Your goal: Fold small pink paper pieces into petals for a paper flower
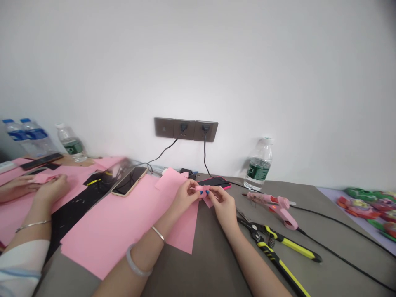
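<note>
Between both hands I hold a small piece of pink paper, which looks folded or partly rolled. My left hand, with a silver bangle and a pale bangle on its wrist, pinches the paper's left side. Thumb and fingers of my right hand grip its right side. The two thumbs, with blue nails, nearly meet on the paper. Beneath my left arm lie large pink sheets. A smaller pink piece rests on top of them, just behind my left hand. Behind my hands is a phone in a pink case.
A pink glue gun with a lit red light and yellow-black pliers lie at right. A water bottle stands by the wall. Another phone is on the left. A co-worker's hands hold pink paper. Colourful pieces lie far right.
</note>
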`<state>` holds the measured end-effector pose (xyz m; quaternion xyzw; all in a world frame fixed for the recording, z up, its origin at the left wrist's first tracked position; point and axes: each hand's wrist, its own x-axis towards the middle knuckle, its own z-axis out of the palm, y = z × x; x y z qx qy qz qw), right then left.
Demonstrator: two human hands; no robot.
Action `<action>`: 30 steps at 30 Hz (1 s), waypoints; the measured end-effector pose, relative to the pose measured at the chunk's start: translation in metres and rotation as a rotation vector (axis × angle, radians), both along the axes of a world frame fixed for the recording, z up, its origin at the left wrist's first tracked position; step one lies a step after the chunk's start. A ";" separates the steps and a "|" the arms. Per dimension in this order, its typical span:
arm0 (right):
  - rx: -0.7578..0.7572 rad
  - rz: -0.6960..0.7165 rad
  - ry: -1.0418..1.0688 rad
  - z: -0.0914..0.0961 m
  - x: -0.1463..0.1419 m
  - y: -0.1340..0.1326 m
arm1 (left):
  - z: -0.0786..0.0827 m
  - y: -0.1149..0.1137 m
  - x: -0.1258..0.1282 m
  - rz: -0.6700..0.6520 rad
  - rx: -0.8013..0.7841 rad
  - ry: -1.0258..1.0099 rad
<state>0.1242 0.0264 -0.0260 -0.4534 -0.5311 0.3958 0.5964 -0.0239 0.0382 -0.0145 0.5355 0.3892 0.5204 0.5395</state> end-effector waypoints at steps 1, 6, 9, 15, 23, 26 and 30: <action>0.001 0.004 0.010 0.000 0.001 0.001 | 0.000 0.000 0.000 0.003 -0.001 -0.001; 0.045 0.019 0.003 -0.001 0.003 0.003 | 0.002 -0.001 -0.001 -0.012 -0.007 -0.012; 0.103 0.034 -0.040 0.000 0.005 0.003 | 0.003 -0.002 -0.001 -0.018 -0.019 -0.009; 0.168 0.035 -0.073 0.001 0.006 0.003 | 0.004 -0.003 -0.001 0.002 -0.006 0.015; 0.180 0.062 -0.074 -0.001 0.006 0.003 | 0.004 -0.002 -0.001 0.005 0.009 0.023; 0.184 0.070 -0.069 -0.001 0.006 0.003 | 0.004 -0.002 -0.001 0.002 0.003 0.005; 0.185 0.074 -0.064 -0.002 0.006 0.003 | 0.003 -0.002 -0.001 0.011 0.010 0.007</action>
